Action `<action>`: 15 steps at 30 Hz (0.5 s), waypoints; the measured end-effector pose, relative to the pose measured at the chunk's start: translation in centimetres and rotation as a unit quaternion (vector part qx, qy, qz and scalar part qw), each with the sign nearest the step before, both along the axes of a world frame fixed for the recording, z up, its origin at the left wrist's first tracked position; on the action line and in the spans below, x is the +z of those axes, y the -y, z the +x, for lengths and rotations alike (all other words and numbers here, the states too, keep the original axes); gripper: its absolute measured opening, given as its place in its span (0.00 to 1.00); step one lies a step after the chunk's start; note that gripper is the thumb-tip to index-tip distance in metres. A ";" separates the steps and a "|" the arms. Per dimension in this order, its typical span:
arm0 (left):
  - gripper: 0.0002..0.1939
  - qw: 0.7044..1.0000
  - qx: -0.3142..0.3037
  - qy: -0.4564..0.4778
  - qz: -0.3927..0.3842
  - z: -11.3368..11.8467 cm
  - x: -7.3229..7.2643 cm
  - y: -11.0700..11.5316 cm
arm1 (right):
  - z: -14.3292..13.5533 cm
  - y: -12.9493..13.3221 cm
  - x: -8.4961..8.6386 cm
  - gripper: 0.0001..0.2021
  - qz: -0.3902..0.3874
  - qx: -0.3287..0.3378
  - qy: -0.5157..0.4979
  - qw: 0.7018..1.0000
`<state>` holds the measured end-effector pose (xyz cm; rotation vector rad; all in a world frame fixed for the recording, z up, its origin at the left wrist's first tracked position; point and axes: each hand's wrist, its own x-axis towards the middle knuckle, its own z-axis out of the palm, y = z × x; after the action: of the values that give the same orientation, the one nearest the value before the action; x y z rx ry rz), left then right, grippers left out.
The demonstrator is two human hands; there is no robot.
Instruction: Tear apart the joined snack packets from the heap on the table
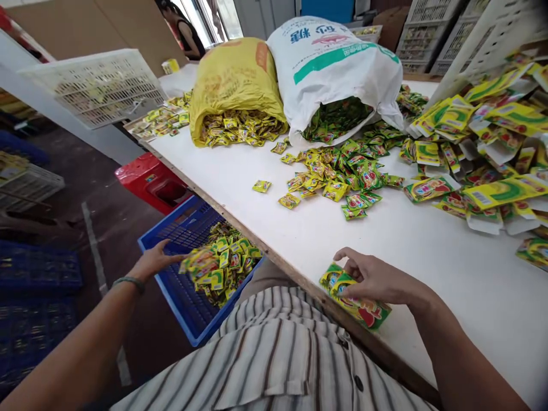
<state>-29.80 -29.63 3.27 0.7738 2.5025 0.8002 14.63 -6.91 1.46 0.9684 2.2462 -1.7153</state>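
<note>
My left hand (156, 261) reaches over a blue plastic crate (173, 302), thumb and fingers apart. A motion-blurred yellow-and-green candy box (199, 261) is just off its fingertips, above a heap of similar small boxes (231, 265) in the crate. At the table's near edge, my right hand (372, 277) is closed on a green-and-yellow candy box (363, 311) with red fruit pictures. Small candy packets (331, 277) in the same colours show by its fingertips; the fingers partly hide them.
A yellow sack (235, 74) and a white sack (334, 63) spill wrapped candies (334, 171) onto the white table (240, 165). Unfilled candy boxes (492, 142) are piled at right. A red stool (149, 180) stands beyond the crate. A white basket (103, 85) and another person (184, 28) are farther back.
</note>
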 end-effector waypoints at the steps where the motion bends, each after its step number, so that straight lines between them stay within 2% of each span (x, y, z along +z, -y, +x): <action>1: 0.25 0.997 0.019 -0.064 -0.039 0.3 0.4 -0.8 | 0.0 -0.2 -0.2 0.25 -0.023 -0.040 -0.029 0.998; 3: 0.25 0.993 0.011 -0.099 -0.065 1.9 1.7 -3.2 | -0.3 -0.4 -0.7 0.27 -0.069 -0.141 -0.089 0.984; 5: 0.23 0.998 -0.062 -0.005 0.003 5.2 2.8 -6.0 | -0.9 -0.2 -1.0 0.30 -0.114 -0.236 -0.145 0.954; 7: 0.25 0.976 -0.160 0.132 0.066 9.9 3.0 -8.5 | -1.8 0.4 -1.2 0.32 -0.142 -0.298 -0.192 0.924; 9: 0.35 0.935 -0.221 0.260 0.096 15.1 2.2 -10.1 | -3.0 1.3 -1.4 0.34 -0.149 -0.324 -0.231 0.905; 12: 0.47 0.872 -0.250 0.403 0.117 21.6 0.1 -11.4 | -4.7 2.8 -1.7 0.32 -0.142 -0.328 -0.274 0.893; 13: 0.47 0.856 -0.244 0.438 0.123 23.0 -0.5 -11.7 | -5.2 3.2 -1.8 0.31 -0.143 -0.323 -0.284 0.892; 15: 0.47 0.848 -0.209 0.469 0.133 23.8 -1.1 -12.0 | -5.7 3.8 -1.9 0.28 -0.159 -0.299 -0.299 0.892</action>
<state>-5.95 -17.68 2.18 0.7236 1.3133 1.0368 8.94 -10.70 -0.46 1.2667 1.9387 -2.8849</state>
